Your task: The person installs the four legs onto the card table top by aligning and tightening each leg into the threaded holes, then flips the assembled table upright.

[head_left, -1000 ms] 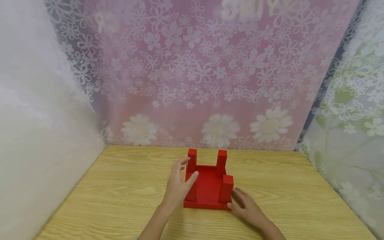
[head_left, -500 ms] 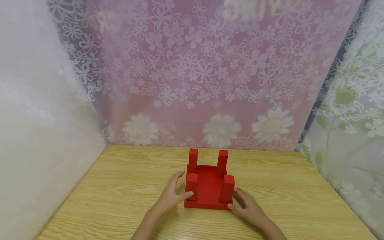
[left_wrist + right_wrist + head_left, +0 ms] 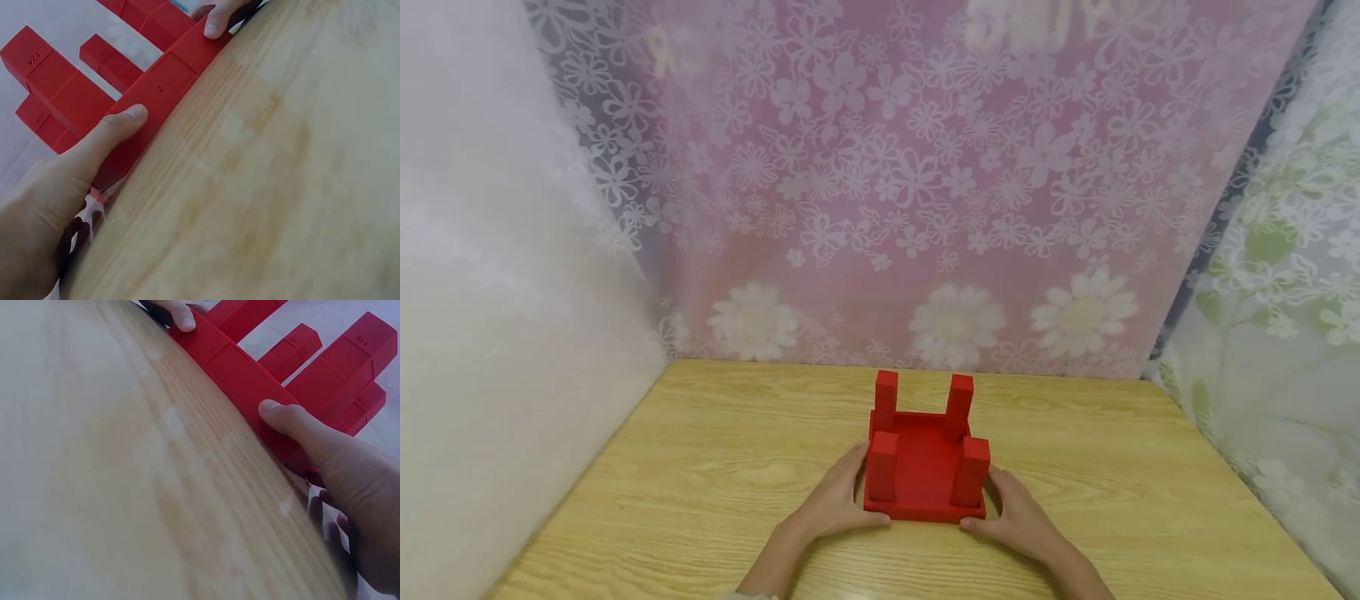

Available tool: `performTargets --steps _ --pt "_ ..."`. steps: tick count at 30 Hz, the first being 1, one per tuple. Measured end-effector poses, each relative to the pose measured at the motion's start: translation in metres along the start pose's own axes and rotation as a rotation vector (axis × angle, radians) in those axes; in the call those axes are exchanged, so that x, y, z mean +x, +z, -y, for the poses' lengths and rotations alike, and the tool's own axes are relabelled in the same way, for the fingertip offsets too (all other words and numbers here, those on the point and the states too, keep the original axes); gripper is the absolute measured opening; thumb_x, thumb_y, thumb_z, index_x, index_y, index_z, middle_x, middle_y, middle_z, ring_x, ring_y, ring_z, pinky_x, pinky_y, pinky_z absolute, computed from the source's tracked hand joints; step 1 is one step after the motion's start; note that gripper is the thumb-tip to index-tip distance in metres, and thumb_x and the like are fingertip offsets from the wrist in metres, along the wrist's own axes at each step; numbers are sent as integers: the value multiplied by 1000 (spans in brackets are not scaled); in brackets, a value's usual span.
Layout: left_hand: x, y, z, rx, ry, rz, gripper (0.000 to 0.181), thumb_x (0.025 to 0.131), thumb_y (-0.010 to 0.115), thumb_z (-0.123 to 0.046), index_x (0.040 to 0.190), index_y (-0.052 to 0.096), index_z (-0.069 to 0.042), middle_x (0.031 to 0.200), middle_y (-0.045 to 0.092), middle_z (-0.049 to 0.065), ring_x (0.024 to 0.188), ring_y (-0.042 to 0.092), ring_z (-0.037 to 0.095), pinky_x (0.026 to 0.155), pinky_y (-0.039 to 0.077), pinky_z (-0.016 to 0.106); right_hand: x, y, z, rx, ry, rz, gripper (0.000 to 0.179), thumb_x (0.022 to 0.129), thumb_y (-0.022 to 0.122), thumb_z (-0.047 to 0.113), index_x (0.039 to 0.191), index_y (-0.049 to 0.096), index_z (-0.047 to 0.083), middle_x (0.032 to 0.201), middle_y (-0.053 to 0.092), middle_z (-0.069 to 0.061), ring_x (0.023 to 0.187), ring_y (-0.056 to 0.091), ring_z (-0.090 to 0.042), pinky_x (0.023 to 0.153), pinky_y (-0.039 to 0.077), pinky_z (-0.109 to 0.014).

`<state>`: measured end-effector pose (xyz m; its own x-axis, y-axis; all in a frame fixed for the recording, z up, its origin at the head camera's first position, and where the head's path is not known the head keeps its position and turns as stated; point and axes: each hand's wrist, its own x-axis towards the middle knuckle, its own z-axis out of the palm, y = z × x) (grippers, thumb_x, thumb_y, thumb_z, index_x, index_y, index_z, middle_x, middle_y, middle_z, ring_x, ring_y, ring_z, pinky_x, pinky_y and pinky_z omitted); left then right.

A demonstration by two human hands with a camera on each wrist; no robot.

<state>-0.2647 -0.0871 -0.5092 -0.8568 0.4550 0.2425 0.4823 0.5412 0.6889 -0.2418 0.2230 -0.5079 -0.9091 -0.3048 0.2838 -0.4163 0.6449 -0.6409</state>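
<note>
A red square tray-like base lies on the table, a red block post standing upright at each corner, like a small upturned table. My left hand grips its left near corner, thumb on the front wall and fingers along the left side. At the right near corner my right hand holds it the same way. In the left wrist view, the left thumb presses the front wall below a numbered post. The right wrist view shows the right thumb on that wall, near another numbered post. The fingers are partly hidden behind the base.
The wood-grain table spreads out around the base. A pink floral curtain hangs along its back edge. Pale sheeting closes off the left, and a leaf-patterned sheet the right.
My left hand has come down from beside the left posts to the base's left side, its thumb now on the front wall. My right thumb has shifted slightly left onto that wall.
</note>
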Motion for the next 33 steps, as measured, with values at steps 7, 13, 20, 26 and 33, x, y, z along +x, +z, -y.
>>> performTargets --steps 7,13,20,26,33 --pt "1 0 3 73 -8 5 115 63 73 -62 147 16 -8 147 24 13 132 24 29 101 28 51 4 3 -4 -43 -37 9 97 63 75 58 141 37 14 137 43 -3 124 38 -27 100 22 -57" --pt "3 0 1 51 25 -20 113 64 76 -57 146 20 -5 145 29 12 128 30 32 99 30 51 4 1 -2 -56 -68 9 98 65 75 57 141 36 8 138 42 -11 125 36 -32 101 20 -57" --pt "5 3 -1 37 47 -31 109 64 80 -46 144 23 0 144 31 11 130 30 26 105 23 46 3 -3 0 23 -91 -10 88 64 79 49 137 45 14 138 40 -10 122 37 -34 96 26 -60" --pt "3 3 -2 5 18 -26 110 64 80 -48 145 22 -3 145 30 10 129 31 29 101 29 49 4 -1 2 216 -73 42 83 66 83 36 137 44 17 138 40 -5 127 31 -30 103 26 -44" --pt "1 -1 -6 -73 -48 -15 112 63 79 -52 146 22 -5 144 32 10 129 32 27 100 31 48 1 -1 10 331 85 90 88 70 81 28 141 34 6 139 38 -14 129 30 -31 102 29 -37"
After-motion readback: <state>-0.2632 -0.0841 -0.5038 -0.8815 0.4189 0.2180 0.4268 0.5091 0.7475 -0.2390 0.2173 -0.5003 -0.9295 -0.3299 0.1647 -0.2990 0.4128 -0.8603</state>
